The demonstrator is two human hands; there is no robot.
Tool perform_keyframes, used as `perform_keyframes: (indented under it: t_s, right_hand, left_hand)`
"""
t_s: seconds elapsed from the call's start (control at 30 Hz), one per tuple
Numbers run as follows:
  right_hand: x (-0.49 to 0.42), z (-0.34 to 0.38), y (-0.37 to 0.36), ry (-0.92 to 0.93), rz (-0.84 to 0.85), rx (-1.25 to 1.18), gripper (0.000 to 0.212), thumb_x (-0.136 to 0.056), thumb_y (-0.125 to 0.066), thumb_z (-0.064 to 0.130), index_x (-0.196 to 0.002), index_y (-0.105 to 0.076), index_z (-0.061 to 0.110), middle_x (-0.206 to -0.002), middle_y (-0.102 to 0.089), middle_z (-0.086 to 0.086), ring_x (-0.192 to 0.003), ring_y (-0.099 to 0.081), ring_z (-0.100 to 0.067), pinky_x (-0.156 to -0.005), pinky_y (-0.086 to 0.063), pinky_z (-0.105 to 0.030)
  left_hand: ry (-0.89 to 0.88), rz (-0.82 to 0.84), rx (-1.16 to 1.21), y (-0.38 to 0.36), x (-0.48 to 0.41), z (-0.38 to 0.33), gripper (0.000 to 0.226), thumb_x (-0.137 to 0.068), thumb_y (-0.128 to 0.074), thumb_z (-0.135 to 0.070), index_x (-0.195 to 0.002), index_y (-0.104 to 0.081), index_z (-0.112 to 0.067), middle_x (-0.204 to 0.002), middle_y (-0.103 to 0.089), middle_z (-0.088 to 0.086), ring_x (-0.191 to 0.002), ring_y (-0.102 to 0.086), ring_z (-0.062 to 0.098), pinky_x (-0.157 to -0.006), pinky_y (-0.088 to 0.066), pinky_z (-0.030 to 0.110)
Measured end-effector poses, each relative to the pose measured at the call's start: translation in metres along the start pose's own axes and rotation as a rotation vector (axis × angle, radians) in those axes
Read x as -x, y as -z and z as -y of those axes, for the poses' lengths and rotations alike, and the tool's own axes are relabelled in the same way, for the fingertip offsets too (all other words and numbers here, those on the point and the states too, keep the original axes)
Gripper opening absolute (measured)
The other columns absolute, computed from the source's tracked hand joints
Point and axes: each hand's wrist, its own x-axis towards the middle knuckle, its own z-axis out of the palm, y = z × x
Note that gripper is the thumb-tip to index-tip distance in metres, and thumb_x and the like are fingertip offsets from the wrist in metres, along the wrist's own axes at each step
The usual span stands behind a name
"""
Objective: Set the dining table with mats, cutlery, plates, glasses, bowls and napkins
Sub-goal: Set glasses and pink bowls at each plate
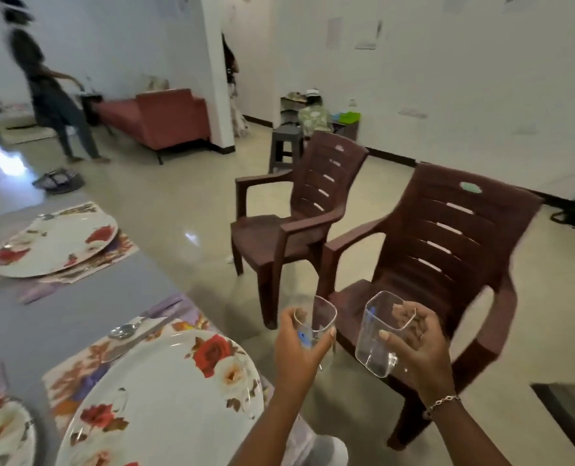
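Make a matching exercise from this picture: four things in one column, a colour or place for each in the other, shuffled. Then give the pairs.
Things
1. spoon
2. near plate
3. right glass
4. sofa

Colour or place
a. dull red, across the room
b. clear, gripped by the right hand
c. silver, on the mat beside the near plate
d. white with red flowers

Pairs: 1-c, 2-d, 3-b, 4-a

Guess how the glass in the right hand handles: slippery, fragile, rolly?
The glass looks clear, smooth and thin-walled, so probably slippery and breakable. Seems rigid: the right hand pinches its rim without deforming it. Its squarish section likely won't roll.
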Motion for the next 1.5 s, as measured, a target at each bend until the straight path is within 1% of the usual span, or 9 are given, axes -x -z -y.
perform_keyframes:
  t_s: [0.27,0.4,0.47,0.67,0.83,1.0,1.13,1.37,1.5]
  right_hand:
    - [-0.144,-0.022,-0.023,0.021,0.362,-0.063,0.053,-0.069,-0.072,-0.009,-0.101,-0.052,0.029,-0.108,-0.061,0.004,-0.102,-0.06,-0.006,-0.085,-0.05,-0.02]
    - [-0.194,-0.03,-0.044,0.067,0.602,-0.041,0.055,-0.067,-0.074,-0.01,-0.099,-0.052,0.029,-0.105,-0.064,0.004,-0.095,-0.06,0.007,-0.084,-0.048,-0.014]
    - [-0.209,-0.032,-0.064,0.071,0.686,-0.055,0.055,-0.066,-0.075,-0.007,-0.101,-0.052,0.03,-0.105,-0.064,0.008,-0.101,-0.059,0.001,-0.092,-0.047,-0.023]
    - [-0.237,-0.048,-0.155,0.143,0.993,-0.072,0.056,-0.067,-0.075,-0.006,-0.103,-0.049,0.029,-0.104,-0.062,0.003,-0.106,-0.058,-0.012,-0.084,-0.044,-0.008]
    - [-0.229,-0.049,-0.245,0.146,1.238,-0.108,0.064,-0.047,-0.086,0.051,-0.101,-0.052,0.042,-0.108,-0.063,0.019,-0.105,-0.058,0.003,-0.085,-0.046,-0.009]
    - [-0.2,-0.03,-0.32,0.258,1.512,-0.168,0.062,-0.061,-0.082,0.003,-0.094,-0.053,0.046,-0.1,-0.063,0.014,-0.098,-0.058,0.007,-0.084,-0.042,-0.004]
    - [-0.173,-0.018,-0.368,0.3,1.636,-0.217,0.05,-0.057,-0.075,0.021,-0.096,-0.05,0.04,-0.104,-0.06,0.014,-0.095,-0.056,0.01,-0.081,-0.044,-0.007]
    - [-0.122,-0.004,-0.444,0.333,1.835,-0.277,0.052,-0.062,-0.073,0.026,-0.108,-0.049,0.018,-0.105,-0.058,0.009,-0.094,-0.055,0.002,-0.083,-0.043,-0.013]
    - [-0.098,0.005,-0.485,0.374,1.912,-0.295,0.052,-0.07,-0.078,0.008,-0.109,-0.045,0.018,-0.103,-0.055,0.003,-0.094,-0.054,-0.012,-0.087,-0.042,-0.021]
  left_hand:
    - [0.095,-0.28,-0.015,-0.033,-0.084,-0.002,0.046,-0.074,-0.078,-0.022,-0.105,-0.044,-0.028,-0.099,-0.055,-0.014,-0.089,-0.052,-0.017,-0.073,-0.04,0.002]
    - [0.164,-0.498,-0.021,-0.038,-0.112,0.0,0.052,-0.059,-0.076,-0.051,-0.098,-0.044,-0.036,-0.102,-0.057,-0.015,-0.093,-0.055,-0.008,-0.078,-0.039,0.006]
    - [0.203,-0.576,-0.052,-0.03,-0.12,0.004,0.05,-0.066,-0.079,-0.041,-0.102,-0.044,-0.036,-0.105,-0.055,-0.018,-0.098,-0.053,-0.007,-0.078,-0.039,0.004]
    - [0.208,-0.938,-0.094,0.019,-0.126,0.019,0.047,-0.063,-0.075,-0.042,-0.1,-0.049,-0.03,-0.1,-0.058,-0.011,-0.091,-0.056,-0.004,-0.076,-0.041,0.004]
    - [0.219,-1.258,-0.129,0.066,-0.116,0.032,0.056,-0.062,-0.071,-0.051,-0.107,-0.05,-0.027,-0.1,-0.06,-0.009,-0.088,-0.056,0.004,-0.075,-0.043,0.007]
    - [0.328,-1.438,-0.132,0.101,-0.094,0.037,0.05,-0.074,-0.078,-0.024,-0.115,-0.049,-0.026,-0.112,-0.06,-0.008,-0.104,-0.057,0.007,-0.083,-0.04,0.001]
    - [0.399,-1.603,-0.172,0.117,-0.073,0.037,0.063,-0.072,-0.078,-0.03,-0.125,-0.048,-0.016,-0.121,-0.059,-0.002,-0.11,-0.056,0.013,-0.091,-0.047,0.018]
    - [0.46,-1.871,-0.233,0.119,-0.046,0.028,0.05,-0.071,-0.079,-0.024,-0.112,-0.051,-0.021,-0.104,-0.06,-0.013,-0.092,-0.057,0.0,-0.072,-0.044,0.003]
    - [0.475,-2.029,-0.25,0.117,-0.047,0.023,0.054,-0.068,-0.081,-0.032,-0.11,-0.047,-0.032,-0.105,-0.057,-0.016,-0.096,-0.056,0.001,-0.076,-0.046,0.006]
